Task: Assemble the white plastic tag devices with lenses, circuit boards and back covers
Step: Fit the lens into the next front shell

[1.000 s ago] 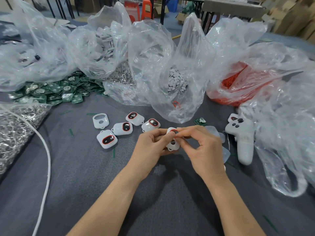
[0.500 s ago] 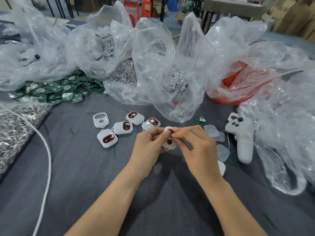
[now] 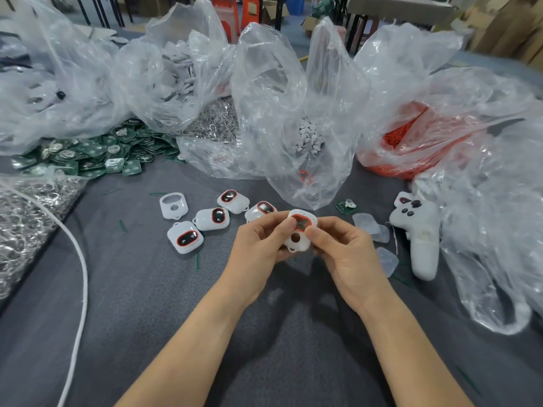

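Observation:
A white tag shell (image 3: 301, 235) with a red ring around its window is held just above the grey table between both hands. My left hand (image 3: 261, 248) grips its left side, thumb by the window. My right hand (image 3: 343, 254) pinches the right side, thumb tip on the window's edge. Several finished tags (image 3: 211, 219) with red-rimmed dark lenses lie to the left, along with an empty white shell (image 3: 174, 205). A single green circuit board (image 3: 347, 205) lies behind my right hand, and translucent covers (image 3: 366, 224) lie to its right.
Clear plastic bags of parts crowd the back: white discs (image 3: 308, 139), red rings (image 3: 405, 133), white covers (image 3: 179, 71). A heap of green boards (image 3: 88, 154) lies at left, metal rings (image 3: 26, 218) at far left, a white cable (image 3: 83, 277), a white controller (image 3: 420, 233) at right.
The shell has turned so its front window with the red ring faces up. My right thumb has shifted onto the window's edge, and both hands sit slightly further from me.

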The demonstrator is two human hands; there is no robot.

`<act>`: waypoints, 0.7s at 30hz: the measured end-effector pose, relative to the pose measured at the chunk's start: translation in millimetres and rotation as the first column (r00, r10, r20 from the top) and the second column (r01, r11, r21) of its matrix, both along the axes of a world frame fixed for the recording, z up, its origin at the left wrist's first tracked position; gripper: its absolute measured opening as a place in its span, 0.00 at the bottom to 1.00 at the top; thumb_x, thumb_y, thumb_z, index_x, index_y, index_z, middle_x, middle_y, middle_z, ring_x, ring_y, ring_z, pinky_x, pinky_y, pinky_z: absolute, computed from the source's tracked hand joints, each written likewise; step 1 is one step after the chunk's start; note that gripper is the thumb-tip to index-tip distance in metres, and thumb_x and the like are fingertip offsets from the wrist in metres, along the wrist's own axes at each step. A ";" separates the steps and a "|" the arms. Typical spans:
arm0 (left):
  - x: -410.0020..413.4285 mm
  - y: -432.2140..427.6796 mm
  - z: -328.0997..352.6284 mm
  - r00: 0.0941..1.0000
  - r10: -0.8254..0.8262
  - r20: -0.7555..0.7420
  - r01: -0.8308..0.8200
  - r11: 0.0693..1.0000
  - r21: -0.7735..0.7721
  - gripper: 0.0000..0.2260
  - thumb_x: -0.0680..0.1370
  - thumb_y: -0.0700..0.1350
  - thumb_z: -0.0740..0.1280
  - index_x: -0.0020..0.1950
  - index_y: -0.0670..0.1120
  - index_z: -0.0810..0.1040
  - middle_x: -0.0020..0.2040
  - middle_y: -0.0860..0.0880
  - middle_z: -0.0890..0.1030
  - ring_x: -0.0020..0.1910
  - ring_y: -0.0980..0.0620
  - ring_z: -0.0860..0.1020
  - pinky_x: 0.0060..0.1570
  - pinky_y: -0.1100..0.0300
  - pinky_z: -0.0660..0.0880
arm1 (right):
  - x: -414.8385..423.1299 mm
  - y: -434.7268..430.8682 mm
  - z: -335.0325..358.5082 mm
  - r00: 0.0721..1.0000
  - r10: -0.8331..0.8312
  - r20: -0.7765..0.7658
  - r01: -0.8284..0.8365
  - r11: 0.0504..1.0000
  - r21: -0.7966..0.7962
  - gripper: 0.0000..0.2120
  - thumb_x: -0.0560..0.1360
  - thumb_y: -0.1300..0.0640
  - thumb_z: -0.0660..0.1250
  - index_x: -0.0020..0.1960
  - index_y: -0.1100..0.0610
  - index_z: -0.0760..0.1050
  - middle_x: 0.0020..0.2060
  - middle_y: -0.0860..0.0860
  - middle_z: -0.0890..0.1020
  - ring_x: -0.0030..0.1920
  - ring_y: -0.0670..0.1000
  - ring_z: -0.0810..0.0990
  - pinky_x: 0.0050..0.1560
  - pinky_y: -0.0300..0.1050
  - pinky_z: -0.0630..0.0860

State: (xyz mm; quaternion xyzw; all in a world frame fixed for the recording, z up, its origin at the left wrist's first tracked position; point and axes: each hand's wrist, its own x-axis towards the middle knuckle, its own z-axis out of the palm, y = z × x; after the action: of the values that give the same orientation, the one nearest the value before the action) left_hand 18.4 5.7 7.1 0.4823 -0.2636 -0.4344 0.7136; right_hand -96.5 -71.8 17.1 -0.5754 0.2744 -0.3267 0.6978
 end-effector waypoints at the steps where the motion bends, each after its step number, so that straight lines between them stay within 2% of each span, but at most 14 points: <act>1: 0.1 0.2 0.6 1.000 -0.009 0.000 0.009 1.000 0.002 0.08 0.75 0.44 0.66 0.45 0.49 0.86 0.45 0.46 0.84 0.45 0.52 0.82 0.43 0.60 0.79 | 0.7 -0.3 -0.7 0.999 0.011 0.032 -0.012 0.999 0.038 0.13 0.59 0.50 0.75 0.42 0.55 0.84 0.40 0.53 0.85 0.44 0.51 0.84 0.46 0.39 0.79; 5: 0.3 0.8 1.2 1.000 -0.023 0.013 0.023 1.000 -0.001 0.08 0.71 0.48 0.67 0.45 0.50 0.86 0.45 0.46 0.84 0.45 0.52 0.82 0.43 0.59 0.80 | 1.9 0.1 -2.6 0.998 0.015 0.058 -0.018 0.998 0.065 0.13 0.59 0.50 0.75 0.40 0.55 0.85 0.40 0.54 0.85 0.42 0.51 0.84 0.44 0.38 0.78; 9: 1.1 1.0 -0.6 0.998 0.000 0.063 -0.001 1.000 0.012 0.10 0.78 0.42 0.65 0.45 0.52 0.86 0.46 0.46 0.85 0.46 0.51 0.82 0.45 0.57 0.81 | 2.2 -0.3 -5.2 0.999 -0.003 0.044 0.001 0.999 0.048 0.10 0.62 0.52 0.74 0.42 0.54 0.85 0.40 0.54 0.85 0.42 0.52 0.84 0.44 0.40 0.79; 14: 0.3 1.1 -0.2 0.981 0.032 0.189 -0.036 0.999 0.016 0.11 0.78 0.42 0.65 0.45 0.56 0.85 0.44 0.50 0.85 0.47 0.52 0.82 0.48 0.53 0.81 | 1.2 -2.6 -6.0 1.000 0.000 0.020 -0.001 0.999 0.047 0.08 0.65 0.52 0.74 0.43 0.53 0.85 0.40 0.54 0.85 0.44 0.53 0.84 0.45 0.41 0.79; 18: -0.5 1.8 0.9 0.979 0.034 0.199 -0.034 0.999 -0.004 0.12 0.78 0.40 0.65 0.44 0.55 0.85 0.43 0.50 0.85 0.45 0.53 0.83 0.44 0.58 0.81 | 0.4 -3.3 -4.8 0.998 0.052 0.047 -0.055 0.996 0.068 0.10 0.66 0.50 0.74 0.43 0.54 0.84 0.41 0.54 0.85 0.44 0.52 0.84 0.48 0.43 0.80; 21: -1.4 2.4 1.5 0.972 -0.005 0.236 0.003 1.000 0.007 0.10 0.78 0.39 0.67 0.46 0.53 0.84 0.44 0.50 0.85 0.46 0.53 0.83 0.45 0.59 0.81 | 0.2 -2.1 -2.3 1.000 -0.016 -0.017 0.016 1.000 0.016 0.12 0.65 0.47 0.73 0.42 0.55 0.83 0.39 0.54 0.84 0.42 0.53 0.83 0.48 0.48 0.80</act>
State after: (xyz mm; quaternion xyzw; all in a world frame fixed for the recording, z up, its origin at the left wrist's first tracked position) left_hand 17.0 8.1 8.7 0.5323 -0.3459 -0.3764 0.6748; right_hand -96.3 -73.9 14.7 -0.5702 0.2874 -0.3252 0.6975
